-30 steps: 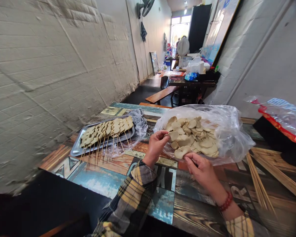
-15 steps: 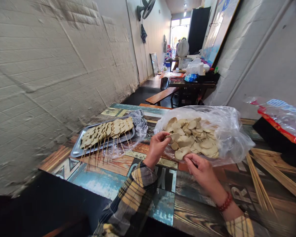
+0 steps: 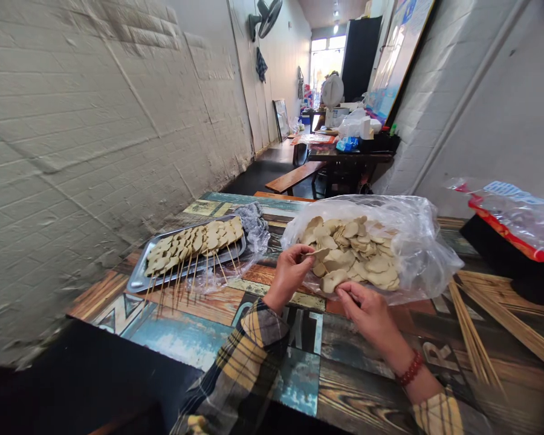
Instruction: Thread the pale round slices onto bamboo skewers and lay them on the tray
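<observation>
My left hand [image 3: 291, 270] pinches the edge of a thin beige food slice [image 3: 320, 252] between thumb and fingers. Lower and to the right, my right hand [image 3: 367, 308] grips the rim of another beige round slice [image 3: 332, 280]. Whether a skewer is also in the right hand I cannot tell. Just beyond both hands, a heap of similar slices [image 3: 376, 266] rests on a clear plastic bag [image 3: 424, 241]. To the left, a metal tray [image 3: 138, 281] holds rows of skewered slices [image 3: 194, 241], their sticks jutting over its near edge.
Loose bamboo skewers [image 3: 474, 338] lie at the right, near a black box [image 3: 492, 241] with red and clear packaging. A crumpled grey cloth-like bundle [image 3: 252, 220] sits behind the tray. Walls flank the patchwork tabletop [image 3: 176, 332]; a bench [image 3: 294, 177] stands beyond.
The view shifts slightly. My left hand lowers its slice a little and turns it nearly edge-on. My right hand keeps hold of its slice, which tilts slightly.
</observation>
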The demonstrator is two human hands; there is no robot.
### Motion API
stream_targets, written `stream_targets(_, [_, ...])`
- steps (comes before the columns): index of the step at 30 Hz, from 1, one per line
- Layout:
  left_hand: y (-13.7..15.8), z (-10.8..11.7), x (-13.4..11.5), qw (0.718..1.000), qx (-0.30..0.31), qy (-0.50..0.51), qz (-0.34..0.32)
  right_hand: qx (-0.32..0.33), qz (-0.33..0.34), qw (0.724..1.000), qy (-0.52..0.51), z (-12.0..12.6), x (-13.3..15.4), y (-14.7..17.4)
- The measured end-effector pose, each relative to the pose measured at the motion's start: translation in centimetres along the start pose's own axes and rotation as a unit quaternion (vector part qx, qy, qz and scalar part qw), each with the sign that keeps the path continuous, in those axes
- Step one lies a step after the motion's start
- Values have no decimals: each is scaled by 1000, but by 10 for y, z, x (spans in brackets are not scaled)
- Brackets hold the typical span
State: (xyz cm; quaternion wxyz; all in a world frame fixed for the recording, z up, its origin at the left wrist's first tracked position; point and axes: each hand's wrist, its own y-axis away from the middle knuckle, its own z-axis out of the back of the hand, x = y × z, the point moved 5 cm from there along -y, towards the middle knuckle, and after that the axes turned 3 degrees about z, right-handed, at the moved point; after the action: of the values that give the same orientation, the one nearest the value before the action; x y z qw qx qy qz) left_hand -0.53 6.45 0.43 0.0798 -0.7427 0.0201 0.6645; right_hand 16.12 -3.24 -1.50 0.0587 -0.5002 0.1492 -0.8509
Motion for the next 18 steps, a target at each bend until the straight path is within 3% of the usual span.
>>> stream_targets(8, [1, -7, 6, 999, 29, -25, -6, 1, -1, 1000, 18, -1, -1, -4])
stream_targets(18, [2, -5, 6, 993, 15, 86, 80, -9, 11, 1000, 10, -1, -2, -2])
